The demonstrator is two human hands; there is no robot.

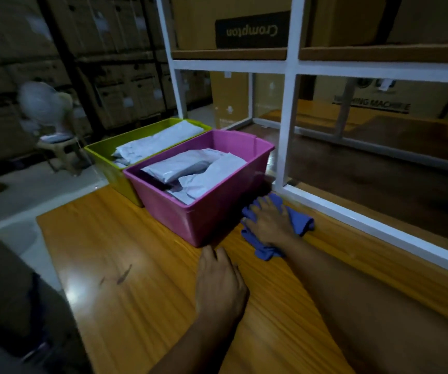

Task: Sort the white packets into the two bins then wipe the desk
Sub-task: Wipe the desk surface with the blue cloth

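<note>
A pink bin (212, 214) stands on the wooden desk (142, 292) with several white packets (190, 171) in it. Behind it to the left is a green bin (101, 155), also holding white packets (158, 141). My right hand (270, 221) presses flat on a crumpled blue cloth (298, 220) lying on the desk just right of the pink bin. My left hand (221, 282) rests palm down on the desk, fingertips close to the pink bin's near corner.
A white-framed glass partition (287, 125) rises along the desk's right side, close to the cloth. Cardboard boxes (96, 63) are stacked behind. A plastic chair (63, 149) stands on the floor at the left. The desk's left edge drops to the floor.
</note>
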